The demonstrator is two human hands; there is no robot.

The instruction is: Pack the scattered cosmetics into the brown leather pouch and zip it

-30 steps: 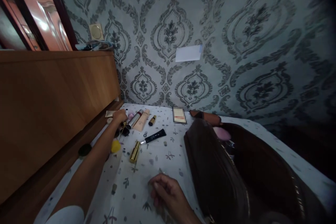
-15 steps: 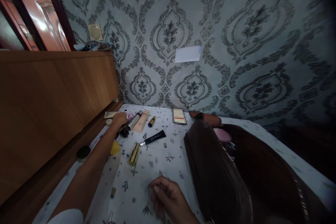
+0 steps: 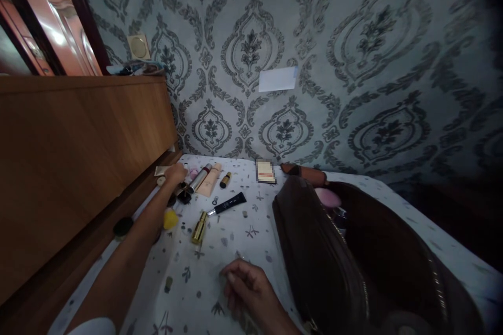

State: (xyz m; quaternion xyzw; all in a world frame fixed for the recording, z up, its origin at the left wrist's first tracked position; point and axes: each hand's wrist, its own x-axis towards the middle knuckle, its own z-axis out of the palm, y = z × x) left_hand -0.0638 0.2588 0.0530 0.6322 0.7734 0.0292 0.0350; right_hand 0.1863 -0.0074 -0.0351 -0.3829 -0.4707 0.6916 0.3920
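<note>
At the far left of the bed-like surface, my left hand [image 3: 175, 173] is closed among cosmetics. A pale tube [image 3: 160, 170] shows beside it; what the fingers hold, if anything, is hidden. Just right of it lie a silver-and-red tube [image 3: 200, 178], a peach tube [image 3: 209, 180] and a small gold-and-black bottle [image 3: 225, 180]. My right hand [image 3: 249, 288] rests low in the middle, fingers loosely bent and a little apart, with nothing visible in them. In front of it lie a gold bottle [image 3: 199, 229] and a black tube [image 3: 230, 203]. A large dark brown bag [image 3: 314, 251] gapes open to its right.
Inside the bag's opening sit a pink oval item [image 3: 328, 198] and a small clear-capped bottle [image 3: 340, 216]. A yellow sponge-like piece [image 3: 170, 219] and a dark round jar [image 3: 123, 227] lie by my left forearm. A wooden cabinet [image 3: 86, 136] borders the left; patterned wall stands behind.
My left hand has shifted slightly forward among the cosmetics beside the pale tube. The view has moved a little; my right hand and the other objects stay in place.
</note>
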